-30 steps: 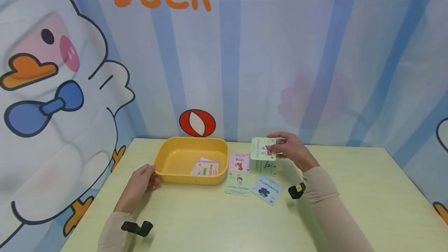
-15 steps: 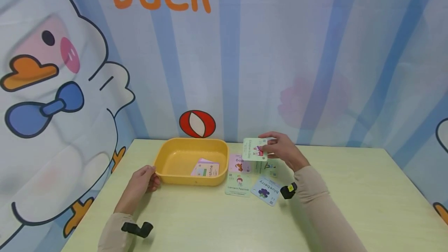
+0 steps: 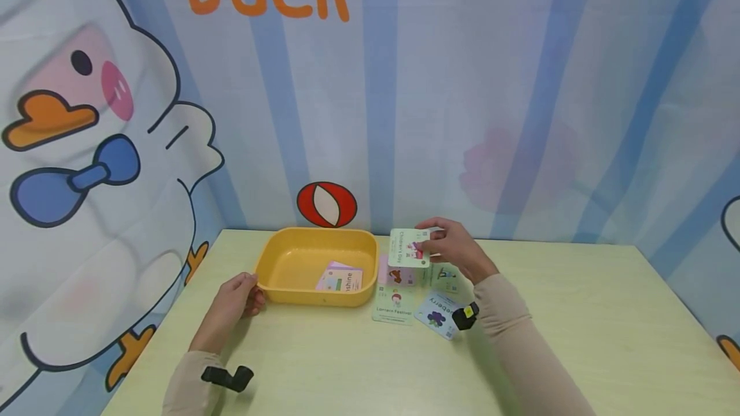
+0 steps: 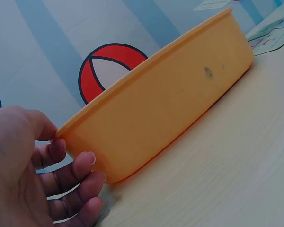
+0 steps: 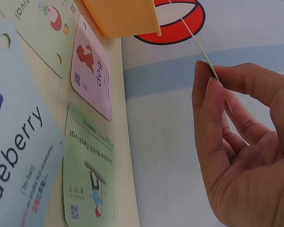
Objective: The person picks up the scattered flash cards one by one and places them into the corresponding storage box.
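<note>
My right hand [image 3: 459, 249] pinches a pale green Children's Day flash card [image 3: 408, 246] between thumb and fingers, held up above the table. The right wrist view shows this card edge-on. Under it lie a pink dog card [image 5: 92, 68], partly covered in the head view, and a green Double Ninth Festival card [image 5: 87, 165]. At the left end of a yellow plastic tray [image 3: 315, 298], my left hand [image 3: 230, 303] grips the rim at the corner, thumb on top and fingers curled below. Inside the tray are a card ending in "shine" [image 3: 349, 280] and a purple-edged card behind it.
Nearer the front, a green Lantern Festival card [image 3: 393, 308] and a tilted blueberry card [image 3: 435, 316] lie on the pale wooden table [image 3: 324, 364]. A printed duck curtain [image 3: 433, 82] hangs behind the table's back edge.
My right hand has moved left with the Children's Day card, from over the Double Ninth Festival card to over the dog card, nearer the tray. The left hand stays at the tray's corner.
</note>
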`<state>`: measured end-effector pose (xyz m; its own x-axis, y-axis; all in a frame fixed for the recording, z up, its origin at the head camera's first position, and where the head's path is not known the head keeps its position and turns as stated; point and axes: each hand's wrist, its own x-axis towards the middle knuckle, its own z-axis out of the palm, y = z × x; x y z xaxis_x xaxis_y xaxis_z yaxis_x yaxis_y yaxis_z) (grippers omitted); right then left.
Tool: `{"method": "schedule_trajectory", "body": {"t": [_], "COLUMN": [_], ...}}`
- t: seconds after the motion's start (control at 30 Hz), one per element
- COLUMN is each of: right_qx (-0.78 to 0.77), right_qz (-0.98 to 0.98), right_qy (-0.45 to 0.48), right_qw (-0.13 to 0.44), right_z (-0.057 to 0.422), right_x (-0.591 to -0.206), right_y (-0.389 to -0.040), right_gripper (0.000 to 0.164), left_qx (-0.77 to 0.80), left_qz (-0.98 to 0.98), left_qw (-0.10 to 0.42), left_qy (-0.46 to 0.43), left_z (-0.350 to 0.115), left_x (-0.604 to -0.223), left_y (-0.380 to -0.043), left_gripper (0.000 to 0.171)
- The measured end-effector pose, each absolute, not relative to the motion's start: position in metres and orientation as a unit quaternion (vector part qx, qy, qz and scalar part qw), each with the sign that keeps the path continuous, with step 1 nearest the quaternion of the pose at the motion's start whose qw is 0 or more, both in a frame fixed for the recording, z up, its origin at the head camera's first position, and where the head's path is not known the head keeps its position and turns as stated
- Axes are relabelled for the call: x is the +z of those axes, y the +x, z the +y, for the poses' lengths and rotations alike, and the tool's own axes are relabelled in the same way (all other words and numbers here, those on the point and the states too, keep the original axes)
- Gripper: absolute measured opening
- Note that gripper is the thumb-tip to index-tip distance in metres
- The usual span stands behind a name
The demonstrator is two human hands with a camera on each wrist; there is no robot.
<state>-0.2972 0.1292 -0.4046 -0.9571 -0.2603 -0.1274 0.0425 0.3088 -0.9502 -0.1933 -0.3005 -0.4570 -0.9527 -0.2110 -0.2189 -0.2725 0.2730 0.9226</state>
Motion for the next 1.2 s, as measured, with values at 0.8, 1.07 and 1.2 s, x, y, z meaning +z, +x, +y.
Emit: {"method": "schedule_trajectory", "body": {"t": [0.8, 1.07, 1.2], "right_qx": [-0.584, -0.588, -0.588], "right_qz": [0.794, 0.790, 0.790], "right_qy": [-0.092, -0.099, -0.097], "right_qw": [0.144, 0.143, 0.146], "right_z": [0.098, 0.087, 0.081], "right_x": [-0.400, -0.402, -0.403], "right_y": [-0.294, -0.298, -0.297], "right_gripper": [0.041, 0.041, 0.040], "left_qx": [0.591, 0.593, 0.593], "left_qz": [0.796, 0.795, 0.793], "left_qw": [0.015, 0.015, 0.016], "left_qy": [-0.130, -0.131, -0.138], "left_z": [-0.302, -0.302, -0.302], "left_x": [-0.457, -0.458, -0.458], "left_y": [-0.190, -0.192, -0.192], "left_gripper": [0.032, 0.031, 0.030]}}
